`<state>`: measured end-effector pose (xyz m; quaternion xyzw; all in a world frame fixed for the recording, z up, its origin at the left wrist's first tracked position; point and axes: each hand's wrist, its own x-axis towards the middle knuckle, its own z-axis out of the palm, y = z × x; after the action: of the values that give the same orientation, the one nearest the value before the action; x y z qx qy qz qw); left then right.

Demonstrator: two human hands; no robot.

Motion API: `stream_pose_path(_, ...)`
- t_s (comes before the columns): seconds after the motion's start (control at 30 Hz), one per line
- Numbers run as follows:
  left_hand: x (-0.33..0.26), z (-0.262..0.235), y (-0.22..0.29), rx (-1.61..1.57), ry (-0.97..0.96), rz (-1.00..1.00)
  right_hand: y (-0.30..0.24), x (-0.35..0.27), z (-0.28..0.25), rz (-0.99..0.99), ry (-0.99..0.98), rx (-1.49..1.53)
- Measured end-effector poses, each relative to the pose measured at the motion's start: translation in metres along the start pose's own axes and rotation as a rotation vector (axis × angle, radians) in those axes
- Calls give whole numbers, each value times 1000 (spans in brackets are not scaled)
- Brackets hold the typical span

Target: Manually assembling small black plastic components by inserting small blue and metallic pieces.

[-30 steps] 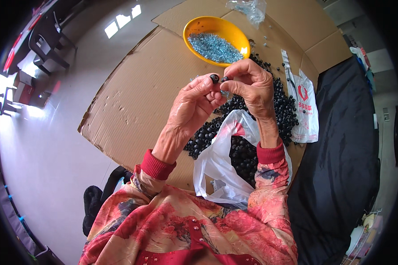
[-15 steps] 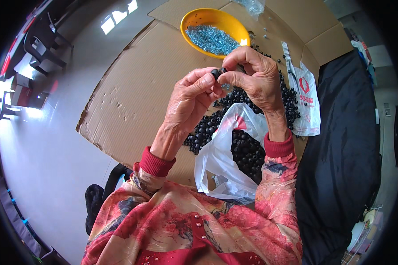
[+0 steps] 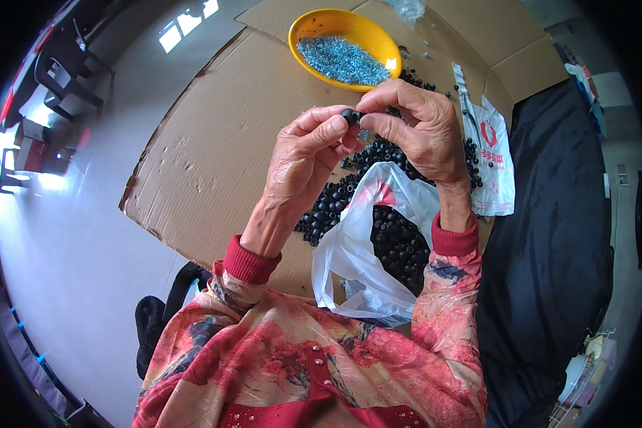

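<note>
My left hand (image 3: 305, 146) pinches a small black round knob-like piece (image 3: 350, 115) between thumb and forefinger, held up over the cardboard. From the other side, the thumb and forefinger of my right hand (image 3: 422, 128) close on the right end of this black piece; whether a second small part sits in the right fingertips cannot be made out. Below the hands, many similar black round pieces (image 3: 325, 207), some showing a hole, are spread on the cardboard. More black pieces (image 3: 398, 246) fill an open white plastic bag (image 3: 335, 267) between my forearms.
A yellow bowl (image 3: 386, 44) with tiny light-blue shiny pieces (image 3: 342, 60) stands at the far side of the cardboard sheet (image 3: 200, 157). On the right lie a flat white printed bag (image 3: 498, 182) and black cloth (image 3: 542, 235). Clear plastic (image 3: 408, 8) rests at the top. Dark chairs (image 3: 60, 75) stand far left.
My right hand has shifted slightly right and its fingertips have come level with the left ones. The two dark bits seen at the fingertips now look like one piece. The view has moved slightly.
</note>
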<state>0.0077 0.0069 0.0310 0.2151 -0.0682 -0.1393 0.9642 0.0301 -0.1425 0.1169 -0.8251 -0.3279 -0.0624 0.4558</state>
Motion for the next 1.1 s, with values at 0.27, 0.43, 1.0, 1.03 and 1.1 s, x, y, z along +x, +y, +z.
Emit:
stream_pose_path(0.27, -4, 3, 4, 16, 10, -92, 1, 0, -4, 78, -12, 50)
stream_pose_path(0.43, -6, 3, 5, -61, -13, -136, 0, 2, -5, 164, -71, 156)
stream_pose_path(1.0, -4, 4, -5, -110, 58, -149, 3, -6, 1, 110, 57, -57)
stream_pose_path(1.03, -4, 3, -6, -121, 38, -149, 4, -6, 0, 141, 50, -7)
stream_pose_path(1.1, -3, 2, -6, -128, 15, -154, 6, -6, -1, 156, 47, 32)
